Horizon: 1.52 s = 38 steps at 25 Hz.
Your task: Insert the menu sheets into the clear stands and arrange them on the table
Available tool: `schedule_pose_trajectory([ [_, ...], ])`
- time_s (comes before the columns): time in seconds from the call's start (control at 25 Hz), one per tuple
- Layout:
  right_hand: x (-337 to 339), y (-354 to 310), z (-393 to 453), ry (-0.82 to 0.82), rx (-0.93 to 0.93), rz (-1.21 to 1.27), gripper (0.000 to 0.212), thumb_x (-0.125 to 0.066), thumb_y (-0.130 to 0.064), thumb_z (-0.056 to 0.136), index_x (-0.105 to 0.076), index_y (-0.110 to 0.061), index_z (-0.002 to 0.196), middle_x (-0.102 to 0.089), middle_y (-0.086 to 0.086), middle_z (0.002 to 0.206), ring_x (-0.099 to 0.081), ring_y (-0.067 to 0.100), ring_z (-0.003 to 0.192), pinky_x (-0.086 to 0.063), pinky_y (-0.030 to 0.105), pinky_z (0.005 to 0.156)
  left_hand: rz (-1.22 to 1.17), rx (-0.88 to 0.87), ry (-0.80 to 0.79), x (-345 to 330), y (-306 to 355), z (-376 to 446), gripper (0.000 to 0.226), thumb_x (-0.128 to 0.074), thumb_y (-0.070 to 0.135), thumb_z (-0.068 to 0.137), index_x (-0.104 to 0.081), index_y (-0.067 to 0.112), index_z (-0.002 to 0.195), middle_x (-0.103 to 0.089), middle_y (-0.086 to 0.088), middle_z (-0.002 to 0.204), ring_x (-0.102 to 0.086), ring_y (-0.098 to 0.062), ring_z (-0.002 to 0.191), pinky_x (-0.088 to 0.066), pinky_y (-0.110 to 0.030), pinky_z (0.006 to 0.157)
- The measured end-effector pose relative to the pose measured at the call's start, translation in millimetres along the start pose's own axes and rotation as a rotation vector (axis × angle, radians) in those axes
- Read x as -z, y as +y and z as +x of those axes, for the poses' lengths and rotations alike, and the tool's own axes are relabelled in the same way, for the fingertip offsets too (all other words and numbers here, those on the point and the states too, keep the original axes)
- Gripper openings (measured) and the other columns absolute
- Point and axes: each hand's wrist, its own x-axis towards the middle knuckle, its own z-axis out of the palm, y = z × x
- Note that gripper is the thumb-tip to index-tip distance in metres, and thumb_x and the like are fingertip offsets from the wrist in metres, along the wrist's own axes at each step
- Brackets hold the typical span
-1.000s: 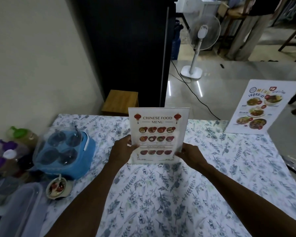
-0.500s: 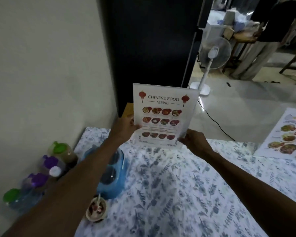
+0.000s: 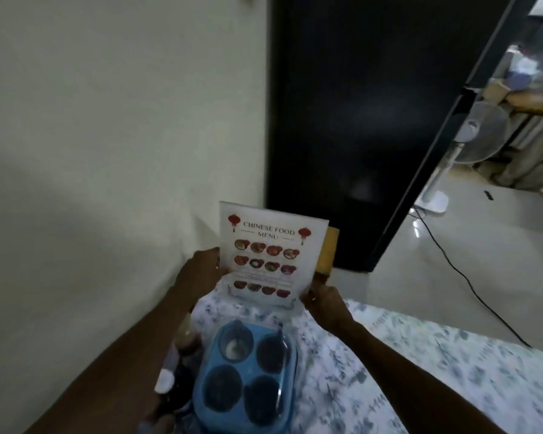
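Note:
A clear stand holding the "Chinese Food Menu" sheet (image 3: 268, 255) stands upright over the far left corner of the floral-clothed table (image 3: 389, 371). My left hand (image 3: 201, 270) grips its left edge and my right hand (image 3: 322, 300) grips its lower right corner. I cannot tell whether the stand's base touches the cloth. The second menu stand is out of view.
A blue condiment caddy (image 3: 248, 374) with four lidded cups sits just in front of the stand. Bottles (image 3: 182, 355) line the wall on the left, partly behind my forearm. A wooden stool (image 3: 326, 252) stands behind the table, and a floor fan (image 3: 470, 133) farther right.
My hands carried the stand from the table's middle to the far left corner. The view swung left, so the other menu stand left the frame.

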Motion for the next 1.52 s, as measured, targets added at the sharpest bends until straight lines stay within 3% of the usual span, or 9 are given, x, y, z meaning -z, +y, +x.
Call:
schedule_pose_trajectory([
  [0.08, -17, 3, 16, -0.028, -0.018, 0.012, 0.015, -0.053, -0.009, 0.096, -0.06, -0.005, 0.108, -0.06, -0.01, 0.084, -0.057, -0.022, 0.069, -0.043, -0.002, 0.057, 0.039, 0.013, 0.018, -1, -16, 14, 0.046, -0.077, 0.03, 0.081, -0.063, 0.009, 0.12, -0.072, -0.008, 0.108, -0.068, -0.026, 0.097, -0.054, -0.039, 0.086],
  [0.28, -58, 13, 61, -0.023, -0.016, -0.049, 0.019, -0.054, -0.023, 0.096, -0.064, -0.01, 0.106, -0.07, 0.011, 0.092, -0.066, 0.016, 0.075, -0.057, 0.02, 0.064, 0.224, 0.098, 0.09, -5, -44, 50, 0.028, -0.065, 0.024, 0.089, -0.064, -0.003, 0.098, -0.07, -0.024, 0.1, -0.068, -0.038, 0.096, -0.055, -0.043, 0.079],
  [0.36, -67, 5, 72, -0.022, 0.02, -0.069, 0.021, -0.055, -0.023, 0.095, -0.065, -0.008, 0.107, -0.07, 0.008, 0.094, -0.067, 0.022, 0.082, -0.06, 0.037, 0.075, 0.365, 0.136, 0.033, -10, -44, 61, 0.027, -0.053, 0.019, 0.097, -0.064, -0.006, 0.102, -0.068, -0.025, 0.107, -0.065, -0.04, 0.103, -0.051, -0.042, 0.084],
  [0.52, -73, -6, 85, 0.0, 0.061, -0.018, 0.026, -0.059, -0.015, 0.092, -0.062, -0.004, 0.115, -0.069, 0.016, 0.107, -0.066, 0.03, 0.096, -0.057, 0.046, 0.086, 0.551, 0.142, -0.053, -19, -43, 80, 0.027, -0.048, 0.012, 0.095, -0.063, -0.003, 0.112, -0.065, -0.019, 0.118, -0.063, -0.036, 0.108, -0.051, -0.04, 0.088],
  [0.76, -81, -4, 83, 0.022, 0.03, -0.028, 0.027, -0.059, -0.018, 0.093, -0.06, -0.009, 0.119, -0.07, 0.013, 0.112, -0.069, 0.029, 0.098, -0.058, 0.036, 0.083, 0.566, 0.199, -0.13, -23, -54, 88, 0.045, -0.055, 0.046, 0.089, -0.066, 0.014, 0.117, -0.065, -0.016, 0.12, -0.063, -0.036, 0.109, -0.053, -0.044, 0.094],
  [0.92, -85, -8, 78, 0.034, 0.002, -0.01, 0.026, -0.059, -0.02, 0.093, -0.062, -0.011, 0.117, -0.07, 0.011, 0.116, -0.068, 0.028, 0.104, -0.059, 0.038, 0.087, 0.46, 0.283, -0.111, -26, -39, 74, 0.05, -0.06, 0.052, 0.083, -0.065, 0.012, 0.114, -0.069, -0.014, 0.113, -0.066, -0.033, 0.103, -0.054, -0.042, 0.091],
  [1.12, -82, -12, 81, 0.023, -0.038, 0.003, 0.023, -0.062, -0.015, 0.091, -0.064, -0.008, 0.112, -0.071, 0.013, 0.111, -0.068, 0.028, 0.101, -0.058, 0.037, 0.087, 0.471, 0.225, -0.081, -35, -18, 51, 0.044, -0.054, 0.056, 0.087, -0.07, 0.018, 0.101, -0.074, -0.006, 0.1, -0.069, -0.024, 0.089, -0.056, -0.037, 0.082],
  [1.32, -79, -17, 76, -0.032, -0.117, 0.006, 0.028, -0.065, -0.019, 0.089, -0.061, -0.008, 0.114, -0.068, 0.012, 0.116, -0.065, 0.026, 0.107, -0.052, 0.029, 0.086, 0.477, 0.17, -0.024, -37, 2, 23, 0.05, -0.05, 0.061, 0.088, -0.071, 0.021, 0.109, -0.074, -0.003, 0.107, -0.07, -0.025, 0.096, -0.056, -0.037, 0.085],
  [1.52, -69, -14, 63, -0.058, -0.06, -0.112, 0.044, -0.072, -0.022, 0.083, -0.058, -0.013, 0.124, -0.066, 0.011, 0.122, -0.063, 0.026, 0.111, -0.054, 0.036, 0.092, 0.503, 0.119, 0.01, -26, 11, -2, 0.058, -0.039, 0.068, 0.089, -0.069, 0.023, 0.11, -0.074, -0.003, 0.105, -0.07, -0.023, 0.091, -0.057, -0.036, 0.082],
])
